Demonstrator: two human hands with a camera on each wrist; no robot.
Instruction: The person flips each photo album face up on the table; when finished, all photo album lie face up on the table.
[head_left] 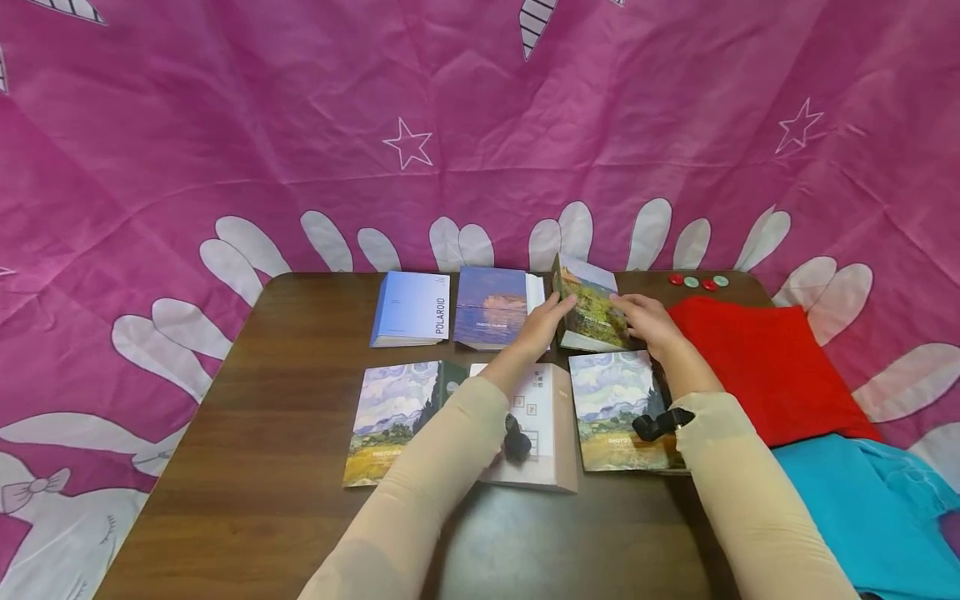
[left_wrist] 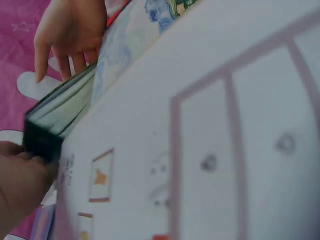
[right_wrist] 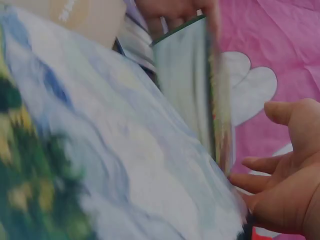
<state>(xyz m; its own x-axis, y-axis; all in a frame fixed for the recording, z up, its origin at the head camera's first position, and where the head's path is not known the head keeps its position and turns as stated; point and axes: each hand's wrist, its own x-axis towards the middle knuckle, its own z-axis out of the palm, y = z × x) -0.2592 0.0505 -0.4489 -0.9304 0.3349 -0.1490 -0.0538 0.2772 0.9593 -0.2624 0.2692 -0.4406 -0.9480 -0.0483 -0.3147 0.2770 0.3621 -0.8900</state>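
The left hand (head_left: pixel 540 328) grips the tilted photo album (head_left: pixel 592 310) by its spine — the right hand (head_left: pixel 652 322), fingers loosely extended, is at the album's opposite edge.

The table (head_left: pixel 262 433) is surfaced in smooth, glossy wood — paper-paged albums (head_left: pixel 594 310) are seen near its far edge, matt red cloth (head_left: pixel 772 367) along its right.
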